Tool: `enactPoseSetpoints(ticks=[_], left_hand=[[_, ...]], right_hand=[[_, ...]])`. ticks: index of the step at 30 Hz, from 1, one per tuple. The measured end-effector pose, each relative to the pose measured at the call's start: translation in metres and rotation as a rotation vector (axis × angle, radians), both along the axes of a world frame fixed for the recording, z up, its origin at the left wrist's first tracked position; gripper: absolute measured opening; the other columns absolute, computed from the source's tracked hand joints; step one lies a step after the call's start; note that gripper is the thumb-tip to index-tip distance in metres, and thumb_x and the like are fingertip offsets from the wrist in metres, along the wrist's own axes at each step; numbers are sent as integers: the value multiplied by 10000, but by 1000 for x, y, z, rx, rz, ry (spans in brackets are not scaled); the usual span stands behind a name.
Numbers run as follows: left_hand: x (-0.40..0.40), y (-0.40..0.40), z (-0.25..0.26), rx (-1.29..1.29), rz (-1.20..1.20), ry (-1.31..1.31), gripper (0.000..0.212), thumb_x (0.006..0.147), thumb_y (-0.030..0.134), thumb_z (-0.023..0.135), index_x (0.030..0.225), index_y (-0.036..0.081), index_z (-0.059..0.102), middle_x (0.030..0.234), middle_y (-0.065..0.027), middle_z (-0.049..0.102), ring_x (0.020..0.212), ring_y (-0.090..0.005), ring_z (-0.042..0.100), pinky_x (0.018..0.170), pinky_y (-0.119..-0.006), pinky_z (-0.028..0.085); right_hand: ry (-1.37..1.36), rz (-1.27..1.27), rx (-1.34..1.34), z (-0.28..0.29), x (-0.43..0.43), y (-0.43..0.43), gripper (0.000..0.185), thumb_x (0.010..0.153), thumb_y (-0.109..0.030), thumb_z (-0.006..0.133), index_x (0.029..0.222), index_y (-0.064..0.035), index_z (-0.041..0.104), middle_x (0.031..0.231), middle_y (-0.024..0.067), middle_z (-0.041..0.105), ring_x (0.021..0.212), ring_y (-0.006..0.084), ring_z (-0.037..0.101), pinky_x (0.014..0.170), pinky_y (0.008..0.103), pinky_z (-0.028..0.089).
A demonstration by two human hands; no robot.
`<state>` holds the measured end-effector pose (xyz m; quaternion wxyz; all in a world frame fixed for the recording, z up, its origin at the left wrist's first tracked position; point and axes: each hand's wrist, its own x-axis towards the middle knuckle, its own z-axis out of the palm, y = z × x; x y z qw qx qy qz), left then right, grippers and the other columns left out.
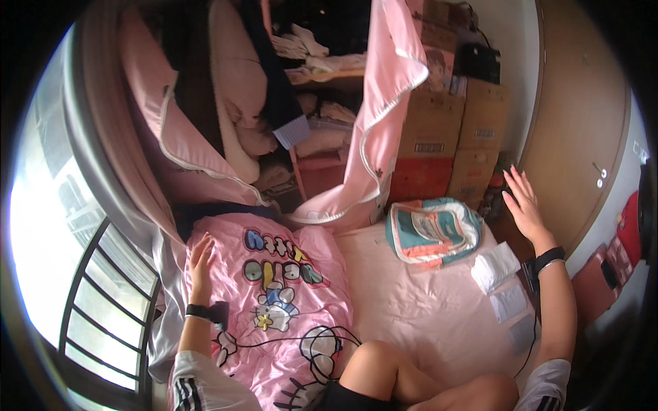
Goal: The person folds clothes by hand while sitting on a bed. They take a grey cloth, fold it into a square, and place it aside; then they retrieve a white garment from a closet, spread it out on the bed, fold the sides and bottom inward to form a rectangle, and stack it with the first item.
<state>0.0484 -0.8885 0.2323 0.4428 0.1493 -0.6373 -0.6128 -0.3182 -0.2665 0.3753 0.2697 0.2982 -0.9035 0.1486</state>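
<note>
My left hand [201, 259], fingers spread and holding nothing, is over the left edge of a pink cartoon-printed quilt [277, 329]. Raised at the right, my right hand [524, 205] has its fingers apart and nothing in it. Both wrists wear black bands with small devices. To the left of my right hand, a teal, white and coral backpack [434, 231] lies on the pink bed sheet [406, 308]. Below that hand, folded white cloths [496, 267] lie by the bed's right edge, with a grey folded cloth [523, 334] nearer me.
Ahead stands a fabric wardrobe with an open pink cover [380, 128], clothes inside. Cardboard boxes [429, 123] are stacked beside it, near a brown door [576, 123]. A black metal rail [110, 308] borders the left. A black cable [272, 340] crosses the quilt.
</note>
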Motion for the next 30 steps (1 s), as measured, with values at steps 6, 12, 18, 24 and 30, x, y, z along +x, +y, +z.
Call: enactPoseSetpoints(ticks=[6, 12, 18, 24, 30], left_hand=[[72, 46, -87, -247, 90, -520, 587, 825, 72, 649, 1352, 30, 395, 1336, -119, 462, 1201, -183, 461, 940, -299, 432], [51, 147, -225, -263, 353, -620, 537, 822, 74, 649, 1305, 27, 418, 1313, -119, 472, 1181, -189, 471, 924, -304, 439], [18, 160, -243, -317, 545, -595, 488, 820, 77, 650, 1257, 23, 441, 1290, -120, 483, 1161, -195, 482, 907, -309, 445], [-12, 152, -241, -353, 731, -596, 438, 817, 80, 650, 1210, 20, 464, 1268, -120, 494, 1141, -201, 492, 891, -314, 452], [-36, 140, -225, -355, 921, -637, 389, 815, 83, 650, 1162, 17, 487, 1245, -120, 505, 1121, -207, 502, 874, -319, 458]], right_hand=[[180, 177, -4, 102, 40, -73, 509, 955, -410, 434, 1415, -197, 381, 1507, 31, 281, 1405, 275, 189, 1113, 456, 173], [286, 231, 119, 149, 45, -145, 505, 944, -417, 456, 1385, -171, 428, 1480, 41, 332, 1386, 267, 234, 1101, 450, 211], [312, 299, 116, 122, -5, -199, 506, 947, -418, 447, 1387, -169, 420, 1477, 46, 335, 1379, 273, 244, 1098, 446, 225], [435, 534, -80, 82, -58, -280, 452, 949, -353, 465, 1335, -117, 457, 1375, 108, 427, 1291, 291, 366, 1067, 414, 289], [433, 805, -532, 111, -93, -378, 355, 816, -95, 637, 1138, -39, 498, 1164, 130, 493, 1098, 302, 463, 971, 379, 351]])
